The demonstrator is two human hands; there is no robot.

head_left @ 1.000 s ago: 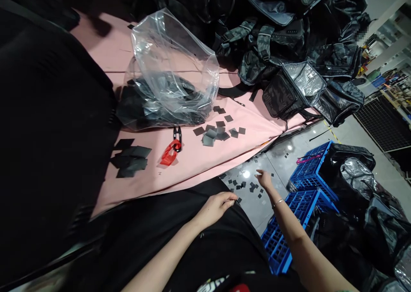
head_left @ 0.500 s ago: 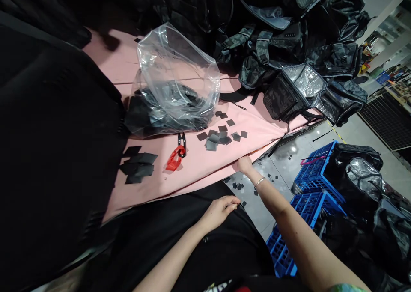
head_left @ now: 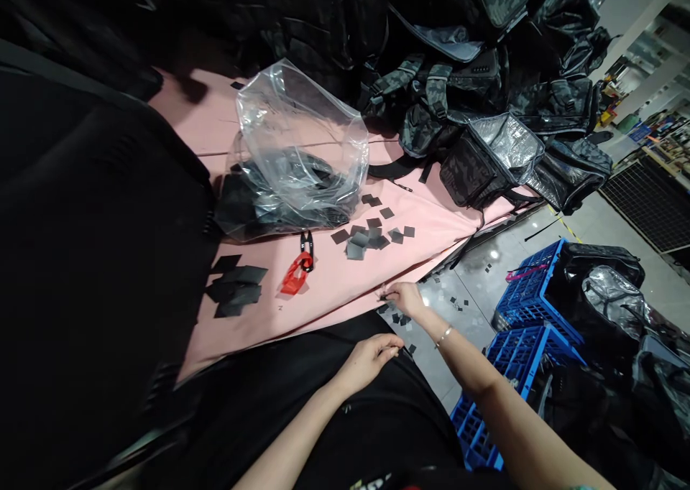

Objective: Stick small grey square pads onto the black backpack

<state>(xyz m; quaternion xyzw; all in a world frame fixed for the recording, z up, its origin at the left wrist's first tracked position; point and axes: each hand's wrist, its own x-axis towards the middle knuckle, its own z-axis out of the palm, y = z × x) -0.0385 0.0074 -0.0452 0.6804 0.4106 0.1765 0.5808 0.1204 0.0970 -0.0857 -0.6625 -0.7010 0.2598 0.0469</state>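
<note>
My right hand (head_left: pixel 405 297), a bracelet at its wrist, is at the near edge of the pink cloth (head_left: pixel 345 278). Its fingers pinch something small and dark that I cannot make out. Over my dark clothing rests my left hand (head_left: pixel 371 357), its fingers curled together; whatever they hold, if anything, is hidden. On the cloth lie black thread snips (head_left: pixel 307 249) with a red strip (head_left: pixel 295 274) tied on. Small dark squares (head_left: pixel 359 242) are scattered to their right, and larger black pieces (head_left: pixel 237 289) overlap to their left.
A clear plastic bag (head_left: pixel 302 159) with dark contents stands on the cloth. Camouflage backpacks (head_left: pixel 468 167) crowd the back. Blue crates (head_left: pixel 531 282) and more bags (head_left: pixel 609 289) are on the floor at right. A large black bag (head_left: pixel 97 260) fills the left side.
My right hand has come out from the cloth's edge, moving slightly left and toward me, with something small in its fingers. The left hand stays nearly in place.
</note>
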